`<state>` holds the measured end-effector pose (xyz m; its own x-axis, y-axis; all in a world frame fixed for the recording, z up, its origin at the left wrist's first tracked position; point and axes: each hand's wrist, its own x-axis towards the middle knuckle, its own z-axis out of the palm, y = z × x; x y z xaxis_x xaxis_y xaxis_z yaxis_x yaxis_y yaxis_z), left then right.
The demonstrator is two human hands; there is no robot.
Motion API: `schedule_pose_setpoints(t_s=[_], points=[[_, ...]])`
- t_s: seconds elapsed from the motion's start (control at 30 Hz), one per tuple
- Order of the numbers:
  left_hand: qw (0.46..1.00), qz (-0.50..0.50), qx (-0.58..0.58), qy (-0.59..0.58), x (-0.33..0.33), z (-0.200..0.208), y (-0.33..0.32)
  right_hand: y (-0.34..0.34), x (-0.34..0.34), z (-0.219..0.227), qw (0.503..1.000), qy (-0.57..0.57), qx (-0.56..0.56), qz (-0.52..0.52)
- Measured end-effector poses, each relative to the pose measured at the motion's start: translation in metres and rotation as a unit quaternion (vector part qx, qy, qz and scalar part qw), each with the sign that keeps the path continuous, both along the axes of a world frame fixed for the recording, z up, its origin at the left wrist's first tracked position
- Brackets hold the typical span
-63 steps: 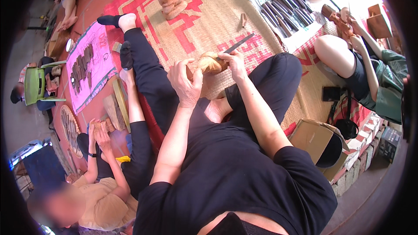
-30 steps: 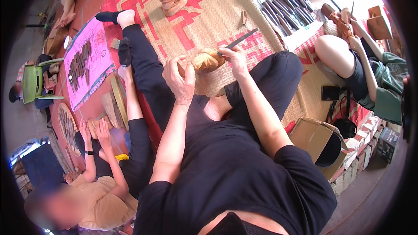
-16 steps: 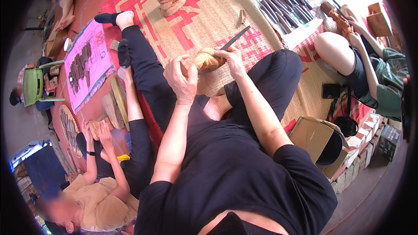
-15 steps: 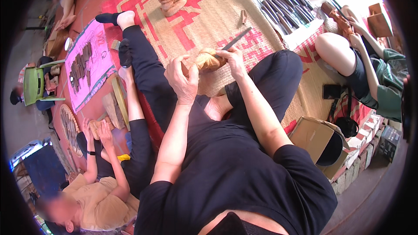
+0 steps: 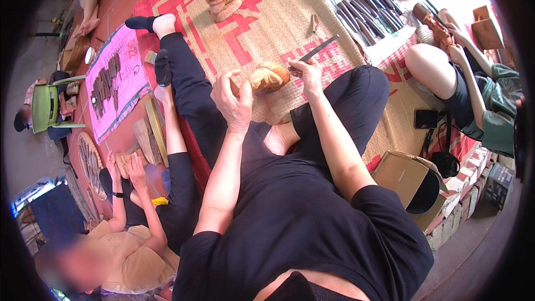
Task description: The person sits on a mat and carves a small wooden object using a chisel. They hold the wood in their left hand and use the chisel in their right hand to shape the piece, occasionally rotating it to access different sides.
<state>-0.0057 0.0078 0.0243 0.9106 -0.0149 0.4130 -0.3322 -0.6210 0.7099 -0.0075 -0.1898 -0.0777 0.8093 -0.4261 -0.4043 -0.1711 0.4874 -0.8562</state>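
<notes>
My left hand [image 5: 232,100] is closed around one end of a pale yellow wood carving [image 5: 268,77] with rounded, twisted forms, held above the mat in front of my lap. In my right hand [image 5: 309,77] is a thin, dark, flat file [image 5: 320,48], gripped near its lower end. Its blade slants up and away to the right. The file's near end is close to the right side of the carving; whether they touch I cannot tell. My fingers hide part of the carving's left end.
Another carved wooden figure [image 5: 222,4] stands farther off on the woven mat [image 5: 262,22]. Many dark-handled tools [image 5: 362,5] lie at the far right, and more on a pink cloth [image 5: 129,50] at left. Co-workers sit on both sides. A cardboard box [image 5: 398,175] is by my right elbow.
My right hand has shifted a little to the right with the file, drawing its near end back from the carving. The left hand and carving stay nearly in place.
</notes>
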Motion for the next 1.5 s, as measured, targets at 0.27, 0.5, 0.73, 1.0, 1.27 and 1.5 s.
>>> schedule_pose_setpoints(t_s=[0.27,0.5,0.73,1.0,1.27,1.5], points=[[1.0,0.007,-0.003,0.002,0.003,-0.001,-0.002,0.016,-0.005,0.0,0.998,-0.021,-0.02,0.048],[1.0,-0.001,-0.016,-0.004,0.007,-0.003,0.002,0.004,-0.004,0.01,1.0,-0.018,0.001,0.009],[1.0,0.015,-0.007,-0.012,0.007,-0.004,-0.001,0.006,-0.004,-0.003,1.0,-0.012,-0.024,0.012],[1.0,0.005,-0.017,0.02,0.004,0.004,0.002,0.018,-0.007,0.004,0.998,-0.03,-0.003,0.055],[1.0,0.006,-0.002,-0.004,0.003,-0.001,-0.001,0.005,-0.002,0.009,1.0,-0.015,0.027,0.007],[1.0,0.011,-0.006,-0.01,0.0,0.001,-0.002,-0.005,0.0,-0.004,0.999,0.014,0.008,-0.039]])
